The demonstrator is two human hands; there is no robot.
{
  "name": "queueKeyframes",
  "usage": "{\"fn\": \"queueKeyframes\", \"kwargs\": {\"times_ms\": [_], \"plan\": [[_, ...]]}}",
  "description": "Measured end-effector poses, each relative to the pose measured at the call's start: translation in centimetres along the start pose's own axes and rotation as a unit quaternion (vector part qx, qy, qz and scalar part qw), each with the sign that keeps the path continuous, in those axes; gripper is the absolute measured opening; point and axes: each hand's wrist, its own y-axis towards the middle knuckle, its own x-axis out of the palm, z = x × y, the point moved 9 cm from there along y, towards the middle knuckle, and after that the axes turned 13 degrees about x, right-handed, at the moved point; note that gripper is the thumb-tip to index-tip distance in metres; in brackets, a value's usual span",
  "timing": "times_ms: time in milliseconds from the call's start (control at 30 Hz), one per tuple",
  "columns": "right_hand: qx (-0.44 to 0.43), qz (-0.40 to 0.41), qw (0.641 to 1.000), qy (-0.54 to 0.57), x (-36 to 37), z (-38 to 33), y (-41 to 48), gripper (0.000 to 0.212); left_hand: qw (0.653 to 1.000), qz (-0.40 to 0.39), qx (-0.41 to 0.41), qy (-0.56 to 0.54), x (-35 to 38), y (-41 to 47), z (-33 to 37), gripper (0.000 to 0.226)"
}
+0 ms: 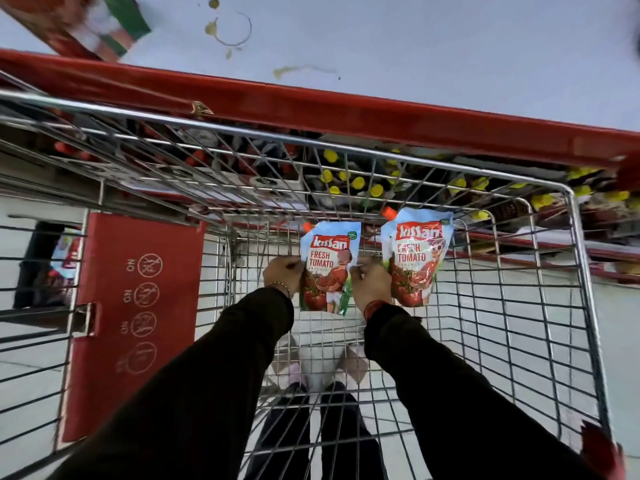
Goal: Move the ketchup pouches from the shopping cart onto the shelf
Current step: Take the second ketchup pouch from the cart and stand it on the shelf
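Two Kissan ketchup pouches with orange spouts are upright inside the wire shopping cart. My left hand grips the left edge of the left pouch. My right hand pinches that same pouch's right edge. The right pouch rests against the far side of my right hand; whether its fingers also hold it I cannot tell. The white shelf with a red front edge lies just beyond the cart's far rim, higher than the pouches.
A red and green box sits on the shelf at the top left, near some stains. Yellow-capped bottles fill a lower shelf behind the cart wire. The cart's red seat flap stands at the left.
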Motion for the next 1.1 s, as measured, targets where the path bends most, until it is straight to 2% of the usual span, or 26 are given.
{"fn": "queueKeyframes", "kwargs": {"times_ms": [133, 300, 467, 767, 900, 1100], "plan": [[-0.018, 0.002, 1.000, 0.009, -0.8, -0.4, -1.2, 0.019, 0.998, 0.030, -0.011, -0.061, -0.9, -1.7, 0.1, 0.027], [-0.049, -0.012, 0.998, 0.027, -2.6, -0.8, -4.4, 0.017, 0.998, 0.045, 0.037, -0.033, -3.2, -5.2, 2.2, 0.024], [-0.094, -0.020, 0.994, 0.047, -5.7, -2.6, -8.8, 0.014, 0.992, 0.063, 0.060, -0.092, -5.7, -9.9, 5.1, 0.020], [-0.174, -0.020, 0.978, 0.116, -12.7, -7.9, -17.6, 0.023, 0.970, 0.104, 0.186, -0.114, -11.1, -18.8, 13.9, 0.021], [-0.235, -0.010, 0.964, 0.121, -15.4, -10.3, -20.8, 0.014, 0.954, 0.125, 0.255, -0.097, -13.6, -21.3, 17.7, 0.018], [-0.300, 0.012, 0.941, 0.156, -19.7, -15.2, -23.8, 0.012, 0.926, 0.141, 0.332, -0.114, -16.5, -23.4, 24.2, 0.020]]}}
